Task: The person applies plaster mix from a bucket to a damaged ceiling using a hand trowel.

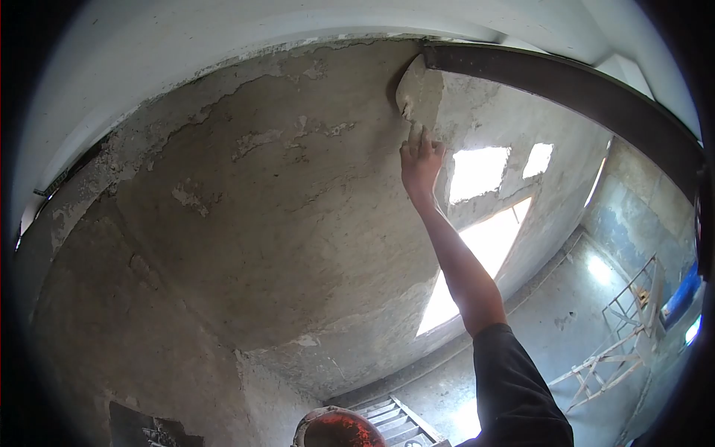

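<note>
My right hand (422, 160) is raised high with its fingers wrapped round the handle of a trowel (421, 88). The trowel's blade lies against the upper part of the rough grey wall (298, 186), right beside the end of a dark beam (551, 82). Patches of chipped, uneven plaster mark the wall to the left of the blade. At the bottom edge sits a rounded object (342, 430) with a pale rim and red-orange stains, partly cut off. My left hand is out of the picture.
Bright window openings (478, 174) pierce the wall right of my forearm. A pale ceiling (246, 30) curves overhead. Far below are a slatted ladder-like frame (398, 421) and, to the right, a metal scaffold frame (611, 361) near a blue object (681, 296).
</note>
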### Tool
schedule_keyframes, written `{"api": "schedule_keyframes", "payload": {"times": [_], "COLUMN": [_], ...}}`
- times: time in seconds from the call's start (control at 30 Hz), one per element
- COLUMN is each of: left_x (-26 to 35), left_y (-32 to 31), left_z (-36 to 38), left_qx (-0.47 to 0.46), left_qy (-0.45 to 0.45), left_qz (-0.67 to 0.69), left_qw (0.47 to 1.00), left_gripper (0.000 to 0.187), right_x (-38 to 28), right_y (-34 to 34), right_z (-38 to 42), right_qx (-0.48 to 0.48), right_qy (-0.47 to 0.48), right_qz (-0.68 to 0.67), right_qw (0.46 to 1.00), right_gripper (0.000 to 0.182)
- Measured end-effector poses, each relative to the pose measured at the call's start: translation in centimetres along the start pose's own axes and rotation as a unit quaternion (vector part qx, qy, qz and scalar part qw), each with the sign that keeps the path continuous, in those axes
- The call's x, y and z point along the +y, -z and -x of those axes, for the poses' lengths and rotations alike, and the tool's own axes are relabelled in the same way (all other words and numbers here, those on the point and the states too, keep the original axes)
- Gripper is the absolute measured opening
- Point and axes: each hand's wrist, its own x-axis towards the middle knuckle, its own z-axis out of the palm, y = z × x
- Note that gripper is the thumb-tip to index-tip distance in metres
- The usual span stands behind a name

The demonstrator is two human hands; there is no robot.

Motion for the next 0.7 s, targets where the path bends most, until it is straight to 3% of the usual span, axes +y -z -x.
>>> {"api": "schedule_keyframes", "payload": {"times": [0.13,0.17,0.23,0.37,0.43,0.5,0.53,0.6,0.63,0.67,0.7], "left_x": [14.6,14.5,14.1,13.9,13.7,13.1,12.5,8.5,6.1,3.7,2.3], "left_y": [8.1,8.0,7.8,7.9,8.1,8.3,8.1,6.0,4.9,3.9,3.2], "left_z": [-6.1,-6.0,-5.8,-5.6,-5.4,-5.0,-4.7,-2.6,-1.5,-0.3,0.6], "left_qx": [-0.070,-0.041,-0.042,-0.034,-0.029,-0.015,-0.001,0.029,0.023,0.021,0.012], "left_qy": [0.082,0.051,0.054,0.059,0.060,0.059,0.054,0.063,0.018,-0.027,-0.016], "left_qz": [-0.045,-0.037,-0.036,-0.036,-0.034,-0.024,-0.023,0.013,-0.040,-0.094,-0.082], "left_qw": [0.993,0.997,0.997,0.997,0.997,0.998,0.998,0.998,0.999,0.995,0.996], "left_gripper": [0.029,0.029,0.029,0.029,0.029,0.029,0.029,0.029,0.029,0.029,0.029], "right_x": [-2.1,-2.9,-4.1,-4.4,-4.0,-2.0,-1.4,-0.8,-0.7,-0.3,0.0], "right_y": [-1.8,-1.8,-1.3,0.4,1.2,0.5,0.5,0.3,-0.4,-1.2,-1.5], "right_z": [2.6,3.7,5.6,6.2,5.4,3.9,3.0,1.1,0.8,0.4,0.3], "right_qx": [-0.045,-0.046,-0.144,-0.202,-0.195,-0.114,-0.118,-0.001,-0.003,0.023,0.049], "right_qy": [-0.008,-0.010,0.087,0.142,0.039,-0.007,-0.008,0.005,0.003,0.054,0.104], "right_qz": [0.023,0.023,-0.109,-0.167,-0.086,-0.040,-0.043,-0.039,-0.040,-0.005,0.030], "right_qw": [0.999,0.999,0.980,0.955,0.976,0.993,0.992,0.999,0.999,0.998,0.993], "right_gripper": [0.057,0.057,0.057,0.056,0.061,0.060,0.060,0.059,0.059,0.057,0.056]}}
